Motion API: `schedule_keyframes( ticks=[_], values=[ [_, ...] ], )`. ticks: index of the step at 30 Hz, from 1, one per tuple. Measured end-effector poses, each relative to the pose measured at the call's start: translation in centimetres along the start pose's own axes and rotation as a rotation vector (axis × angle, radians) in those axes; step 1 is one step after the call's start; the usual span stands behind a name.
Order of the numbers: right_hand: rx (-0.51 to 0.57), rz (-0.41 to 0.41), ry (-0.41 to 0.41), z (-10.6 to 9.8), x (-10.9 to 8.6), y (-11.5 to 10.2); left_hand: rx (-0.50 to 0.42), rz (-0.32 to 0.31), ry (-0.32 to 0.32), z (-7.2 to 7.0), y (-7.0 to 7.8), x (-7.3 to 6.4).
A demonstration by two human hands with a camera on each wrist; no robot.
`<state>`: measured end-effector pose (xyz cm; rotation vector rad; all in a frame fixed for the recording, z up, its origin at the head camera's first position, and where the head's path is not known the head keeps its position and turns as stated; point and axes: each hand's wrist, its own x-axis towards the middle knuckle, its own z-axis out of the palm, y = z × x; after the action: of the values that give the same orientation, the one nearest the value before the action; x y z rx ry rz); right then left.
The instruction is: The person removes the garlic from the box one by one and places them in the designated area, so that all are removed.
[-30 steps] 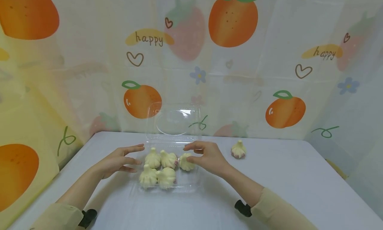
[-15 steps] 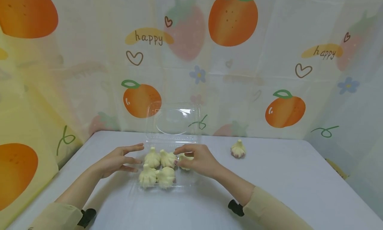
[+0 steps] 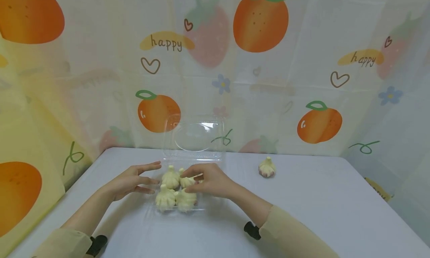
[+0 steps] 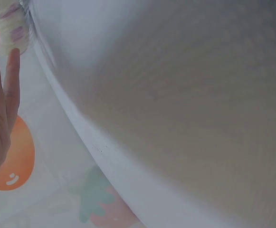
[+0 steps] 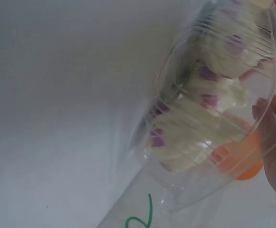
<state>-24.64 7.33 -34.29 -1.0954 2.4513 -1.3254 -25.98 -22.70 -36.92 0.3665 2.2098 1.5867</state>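
Observation:
A clear plastic clamshell box (image 3: 193,155) stands on the table with its lid raised at the back. Several garlic bulbs (image 3: 166,199) sit inside in two rows. Over the box's right part, my right hand (image 3: 213,181) has thumb and index finger spread about the back middle bulb (image 3: 186,182). That hand hides the bulb at the box's back right. In the right wrist view, the fingertips (image 5: 260,108) show beside bulbs seen through the plastic. My left hand (image 3: 129,181) extends its fingers to the box's left side. Its fingertips (image 4: 14,52) lie close to the box wall.
One more garlic bulb (image 3: 267,167) lies on the white table (image 3: 302,202), right of the box near the back edge. Behind the table hangs a curtain (image 3: 262,112) printed with fruit. Both wrists wear dark bands below light sleeves.
My right hand has moved left across the box, from the back right bulb to the back middle one, and now covers the former. My left hand has stayed in place.

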Motion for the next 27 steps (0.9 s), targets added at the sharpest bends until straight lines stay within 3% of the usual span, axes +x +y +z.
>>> schedule_keyframes(
  ticks=[12, 21, 27],
  values=[
    [-0.014, -0.013, -0.090, 1.2, 0.7, 0.2, 0.004, 0.007, 0.004, -0.1, 0.1, -0.2],
    [-0.047, 0.015, -0.099, 2.0, 0.6, 1.1, 0.004, 0.014, -0.005, 0.0, 0.2, -0.2],
    [-0.092, -0.016, -0.085, 2.4, 0.6, 1.5, 0.007, 0.011, -0.003, 0.0, 0.1, -0.2]
  ],
)
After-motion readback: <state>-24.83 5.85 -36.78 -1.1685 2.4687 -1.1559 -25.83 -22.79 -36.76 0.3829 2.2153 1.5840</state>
